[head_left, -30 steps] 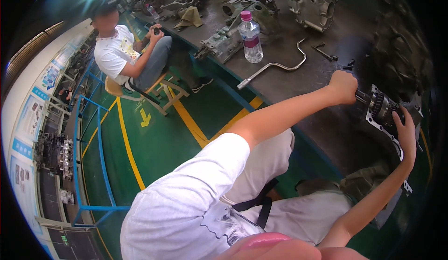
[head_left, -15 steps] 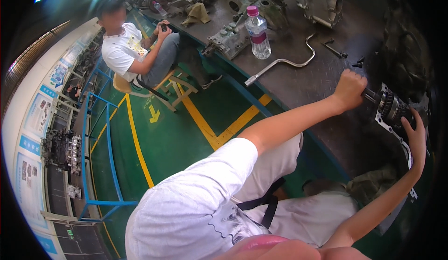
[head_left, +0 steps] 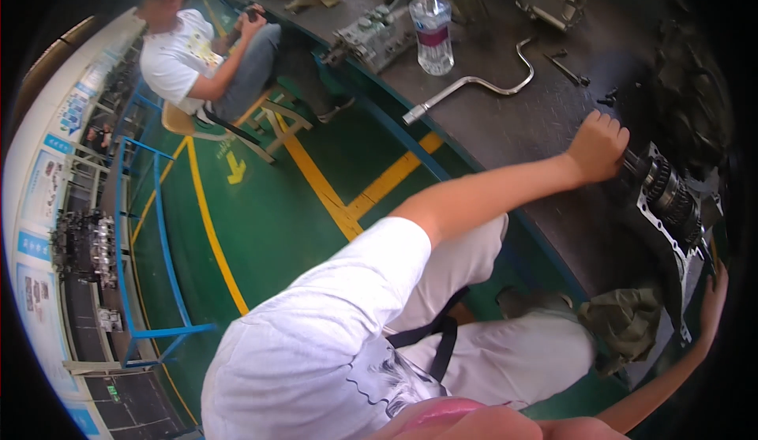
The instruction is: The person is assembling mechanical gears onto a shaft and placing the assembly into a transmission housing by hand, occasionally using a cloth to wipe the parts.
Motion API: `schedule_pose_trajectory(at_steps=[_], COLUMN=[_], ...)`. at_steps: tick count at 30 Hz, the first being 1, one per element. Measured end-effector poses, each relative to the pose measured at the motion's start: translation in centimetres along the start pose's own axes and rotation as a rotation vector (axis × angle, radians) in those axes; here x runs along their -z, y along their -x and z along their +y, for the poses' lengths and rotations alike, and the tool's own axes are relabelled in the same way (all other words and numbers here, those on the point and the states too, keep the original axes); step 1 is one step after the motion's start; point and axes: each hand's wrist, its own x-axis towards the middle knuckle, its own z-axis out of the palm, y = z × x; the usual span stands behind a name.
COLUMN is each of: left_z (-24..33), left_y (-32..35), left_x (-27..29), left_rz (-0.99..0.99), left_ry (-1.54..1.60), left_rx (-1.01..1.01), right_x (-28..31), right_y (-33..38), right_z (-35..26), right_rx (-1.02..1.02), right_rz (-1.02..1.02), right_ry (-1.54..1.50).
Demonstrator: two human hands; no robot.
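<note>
my left hand [head_left: 600,149] is clenched round the end of one dark, toothed gear shaft [head_left: 668,191], at four o'clock in one hole-rimmed metal housing [head_left: 679,255]. my right hand [head_left: 714,302], formerly on the gears, now lies at five o'clock; its grip i cannot tell.

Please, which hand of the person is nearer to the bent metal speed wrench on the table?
The left hand: it grips the gear shaft, just right of the speed wrench. The right hand is farther right, beyond the gears.
</note>
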Motion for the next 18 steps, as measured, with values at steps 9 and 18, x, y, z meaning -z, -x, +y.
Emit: schedule_pose_trajectory(at_steps=[9,18], left_z=[1.6,-1.0], left_y=[-4.0,-6.0], left_x=[2.5,1.9], left_rz=[-0.759,-1.047], left_ry=[0.002,-0.088], left_rx=[0.139,0.195], right_x=[1.5,2.2], right_y=[-0.6,-4.4], right_z=[-10.9,-19.6], right_rx=[0.003,-0.020], right_rz=[-0.193,-0.404], right_ry=[0.059,0.207])
